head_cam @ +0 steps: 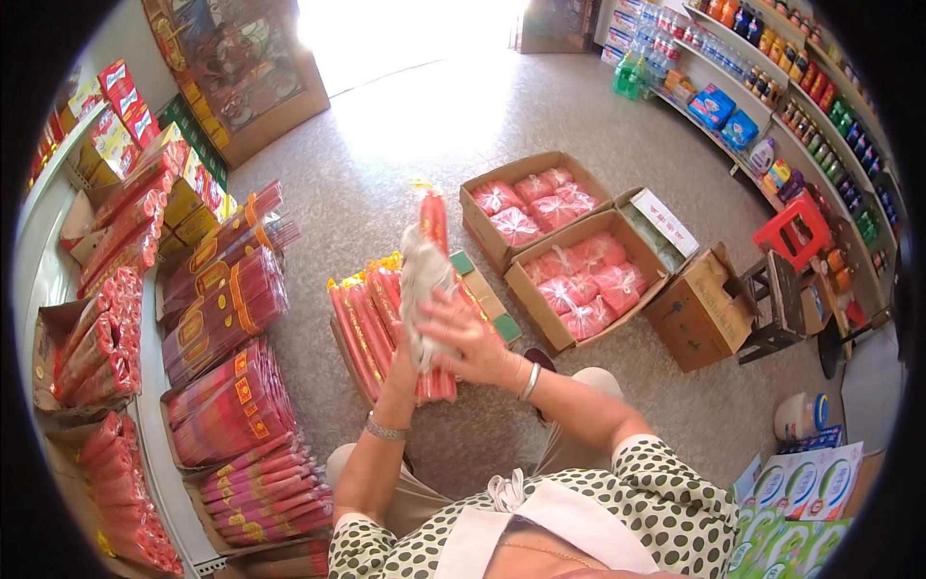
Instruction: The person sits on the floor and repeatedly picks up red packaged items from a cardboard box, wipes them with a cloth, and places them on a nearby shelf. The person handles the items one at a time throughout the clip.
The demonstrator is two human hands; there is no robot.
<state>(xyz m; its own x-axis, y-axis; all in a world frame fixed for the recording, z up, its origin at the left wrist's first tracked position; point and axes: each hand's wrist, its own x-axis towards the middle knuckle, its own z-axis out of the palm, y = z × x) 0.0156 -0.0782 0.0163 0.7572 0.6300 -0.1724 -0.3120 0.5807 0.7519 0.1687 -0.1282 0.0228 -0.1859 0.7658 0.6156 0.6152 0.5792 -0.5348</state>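
Over an open carton of red packets, my right hand (459, 336) presses a grey-white cloth (423, 289), its fingers spread across the fabric. The cloth is blurred and lies along a long red packet (433, 217) with a yellow top, which sticks out past the cloth's far end. My left hand (406, 362) comes up from below on the left. Its fingers are mostly hidden by the cloth, so its grip cannot be made out. More red packets (365, 333) with yellow ends and gold marks lie side by side in the carton (349, 365) under my hands.
Two cardboard boxes (517, 279) of pink bagged goods stand to the right, beside a closed carton (694, 318) and a red plastic stool (792, 228). Shelves at left hold incense bundles (224, 318). Drinks shelves (752, 65) line the right. A bright doorway (412, 36) is ahead.
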